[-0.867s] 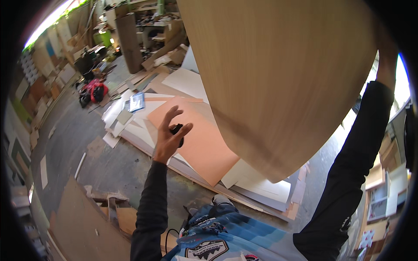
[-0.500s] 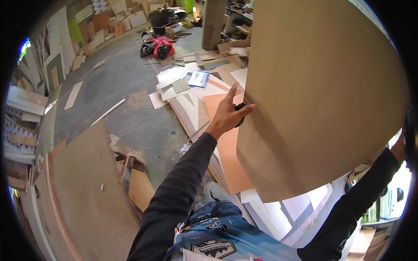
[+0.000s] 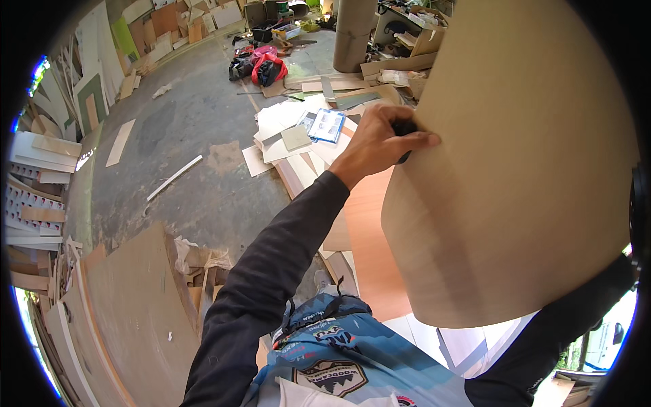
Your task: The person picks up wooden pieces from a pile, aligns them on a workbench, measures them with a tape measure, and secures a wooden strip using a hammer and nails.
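The left hand (image 3: 371, 144) has its fingers pinched on the left edge of a big, bendy brown wood veneer sheet (image 3: 522, 169), which fills the upper right of the frame. A small black thing (image 3: 404, 127) sits in that hand too. The right hand is hidden, so I cannot tell what its fingers do. An orange sheet (image 3: 373, 247) lies near the middle.

Place: a workshop for boards and sheet material, to judge by its stock.
Floor (image 3: 203, 129): grey, stained, with a loose white strip (image 3: 175, 178).
Offcuts (image 3: 164, 19): many sizes and colours, ranged along the far left edge.
Pile (image 3: 376, 241): flat sheets, orange and white among them, overlapping on the floor.
Panel (image 3: 132, 292): broad, brown, lower left.
Sheet (image 3: 515, 156): large, wood-toned, curved.
Shelving (image 3: 427, 42): cluttered, behind.
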